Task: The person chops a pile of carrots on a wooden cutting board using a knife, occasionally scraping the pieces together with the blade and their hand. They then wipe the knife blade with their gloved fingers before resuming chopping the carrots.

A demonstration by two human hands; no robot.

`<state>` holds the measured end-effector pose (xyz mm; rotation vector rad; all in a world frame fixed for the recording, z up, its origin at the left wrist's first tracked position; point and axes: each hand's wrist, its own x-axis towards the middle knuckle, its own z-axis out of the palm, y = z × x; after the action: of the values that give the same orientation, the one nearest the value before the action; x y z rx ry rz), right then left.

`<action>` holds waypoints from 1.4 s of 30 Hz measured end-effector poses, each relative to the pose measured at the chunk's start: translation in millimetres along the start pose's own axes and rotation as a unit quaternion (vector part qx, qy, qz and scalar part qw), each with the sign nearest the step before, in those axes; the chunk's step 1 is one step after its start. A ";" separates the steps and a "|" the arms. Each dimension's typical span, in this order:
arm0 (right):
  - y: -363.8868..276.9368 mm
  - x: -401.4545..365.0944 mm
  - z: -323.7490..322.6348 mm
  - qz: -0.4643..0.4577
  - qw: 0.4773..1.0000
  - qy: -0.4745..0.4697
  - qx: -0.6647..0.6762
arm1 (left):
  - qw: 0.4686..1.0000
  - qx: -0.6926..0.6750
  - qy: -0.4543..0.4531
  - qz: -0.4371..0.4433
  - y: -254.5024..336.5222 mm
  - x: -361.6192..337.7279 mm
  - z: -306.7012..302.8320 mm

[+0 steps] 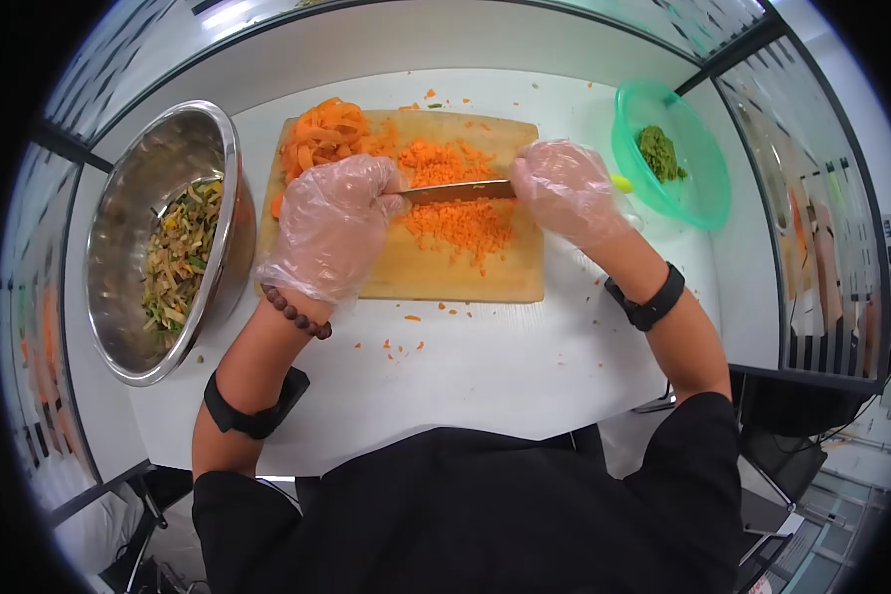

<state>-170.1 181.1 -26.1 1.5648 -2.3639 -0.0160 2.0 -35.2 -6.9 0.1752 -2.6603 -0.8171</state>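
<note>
Both my hands wear clear plastic gloves over a wooden cutting board (386,282). My right hand (567,188) is closed round the handle of a kitchen knife (462,192), whose green end pokes out on the right. At the blade's other end, my left hand (339,223) pinches the tip with its fingers. The blade lies crosswise over finely chopped carrot (465,230), with bits on both sides of it. Behind my left hand, a heap of thin carrot slices (325,134) sits at the board's far left corner.
On the left a large steel bowl (119,247) leans toward me, holding mixed chopped vegetables (183,257). A green plastic basket (705,193) with a green chopped mass (659,153) stands at the right. Carrot crumbs dot the white table (485,366). Low partition walls enclose it.
</note>
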 end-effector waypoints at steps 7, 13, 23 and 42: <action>-8.0 -8.4 9.4 -0.030 0.985 0.161 0.053 | 1.000 0.008 -0.009 -0.005 1.4 -10.9 -3.4; -15.4 -10.5 9.0 0.021 0.994 0.096 0.056 | 1.000 0.008 -0.011 -0.016 0.8 -16.1 -4.6; -24.0 1.8 -17.4 0.096 0.988 -0.032 0.121 | 1.000 -0.005 0.012 0.009 -0.1 -19.5 -10.9; -21.8 -10.2 -13.5 0.038 0.998 0.027 0.050 | 1.000 -0.008 -0.002 0.007 -0.4 -16.7 -10.3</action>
<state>-143.4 183.6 -19.6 1.4968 -2.4138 0.1618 21.3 -37.3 -4.1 0.1517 -2.6558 -0.8359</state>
